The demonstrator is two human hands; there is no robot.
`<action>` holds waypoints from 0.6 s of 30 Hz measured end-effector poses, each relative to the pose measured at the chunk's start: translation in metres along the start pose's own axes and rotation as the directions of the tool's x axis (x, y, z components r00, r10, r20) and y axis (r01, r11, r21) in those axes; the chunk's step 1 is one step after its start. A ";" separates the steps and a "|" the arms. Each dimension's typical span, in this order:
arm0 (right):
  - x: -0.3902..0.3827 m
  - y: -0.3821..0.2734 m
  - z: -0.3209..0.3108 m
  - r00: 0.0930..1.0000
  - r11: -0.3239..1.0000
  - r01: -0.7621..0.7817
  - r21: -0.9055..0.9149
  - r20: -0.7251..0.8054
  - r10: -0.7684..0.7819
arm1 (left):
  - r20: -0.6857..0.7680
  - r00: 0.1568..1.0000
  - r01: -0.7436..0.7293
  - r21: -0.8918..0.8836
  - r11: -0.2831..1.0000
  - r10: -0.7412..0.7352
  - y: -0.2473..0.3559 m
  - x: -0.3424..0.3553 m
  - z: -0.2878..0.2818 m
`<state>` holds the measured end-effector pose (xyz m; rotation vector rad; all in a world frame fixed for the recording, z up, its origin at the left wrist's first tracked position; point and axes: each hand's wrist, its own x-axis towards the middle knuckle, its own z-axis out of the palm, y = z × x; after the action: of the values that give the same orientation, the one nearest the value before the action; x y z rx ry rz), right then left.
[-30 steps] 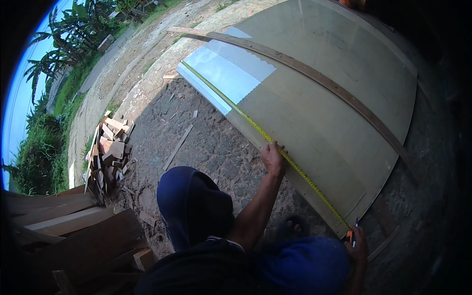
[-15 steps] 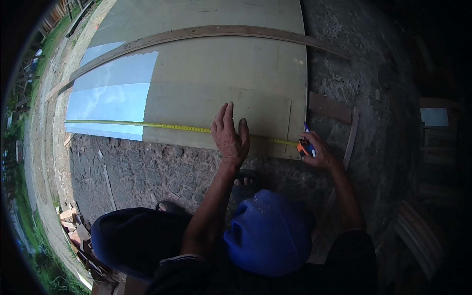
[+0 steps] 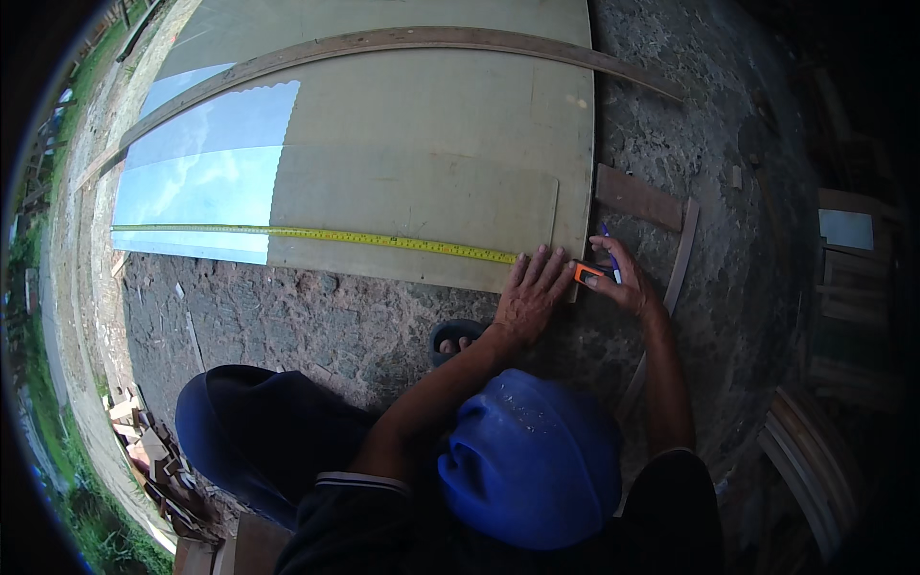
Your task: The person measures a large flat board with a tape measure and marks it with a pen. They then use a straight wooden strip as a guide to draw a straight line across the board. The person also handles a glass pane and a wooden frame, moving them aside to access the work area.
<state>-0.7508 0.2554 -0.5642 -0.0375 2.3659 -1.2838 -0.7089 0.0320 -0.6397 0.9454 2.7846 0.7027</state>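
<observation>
A yellow tape (image 3: 402, 242) runs along the near edge of a large olive sheet (image 3: 402, 144), whose left part reflects the sky. My left hand (image 3: 530, 292) lies with fingers spread flat on the tape's right end, beside the orange-and-black tape case (image 3: 586, 273). My right hand (image 3: 628, 286) grips the case at the sheet's right corner, with a purple-and-white pen (image 3: 611, 251) among its fingers. A long wooden batten (image 3: 450, 37) lies across the sheet.
My bent knees in blue trousers (image 3: 527, 460) fill the lower middle, with a sandal (image 3: 446, 340) on the rough ground. Short boards (image 3: 637, 198) lie right of the sheet. Wood offcuts (image 3: 144, 441) are piled at lower left, more planks (image 3: 805, 460) at lower right.
My view has turned, so the tape now runs nearly level. My left hand has slid right along it and flattened beside the case; my right hand still holds the case and pen.
</observation>
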 end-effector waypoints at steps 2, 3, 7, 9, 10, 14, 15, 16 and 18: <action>0.003 0.011 -0.003 0.999 0.999 0.030 -0.040 -0.019 -0.031 | -0.013 1.000 0.002 0.008 1.000 -0.002 0.001 0.001 0.002; 0.005 0.012 -0.004 0.998 0.997 0.047 -0.061 -0.026 -0.048 | -0.023 1.000 0.005 0.004 1.000 -0.005 0.002 0.003 0.004; 0.003 0.010 -0.004 0.998 0.997 -0.037 0.066 -0.038 0.040 | -0.034 0.999 0.010 -0.009 1.000 -0.011 0.002 0.003 0.008; 0.004 0.009 -0.003 0.994 0.996 -0.051 0.076 -0.097 0.058 | -0.046 0.999 0.009 -0.012 1.000 -0.009 0.001 0.002 0.009; 0.003 0.007 -0.002 0.978 1.000 0.018 -0.004 -0.207 -0.018 | -0.052 0.999 0.008 -0.012 1.000 -0.008 0.000 0.003 0.009; -0.009 -0.032 0.027 0.886 0.959 0.283 0.023 -0.389 -0.252 | -0.034 0.999 0.011 0.003 1.000 -0.011 0.001 0.000 0.010; -0.011 -0.047 0.042 0.874 0.929 0.352 0.117 -0.397 -0.282 | -0.040 0.999 0.008 0.004 1.000 -0.008 0.000 0.000 0.013; -0.011 -0.054 0.058 0.901 0.913 0.353 0.203 -0.336 -0.274 | -0.046 0.999 0.009 0.010 1.000 -0.009 -0.001 -0.001 0.015; -0.009 -0.043 0.081 0.952 0.887 0.291 0.359 -0.201 -0.231 | -0.075 0.997 0.007 0.013 1.000 -0.006 0.001 0.000 0.018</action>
<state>-0.7182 0.1688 -0.5640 -0.1476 2.2400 -1.9301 -0.7036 0.0398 -0.6552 0.9302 2.8599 0.7342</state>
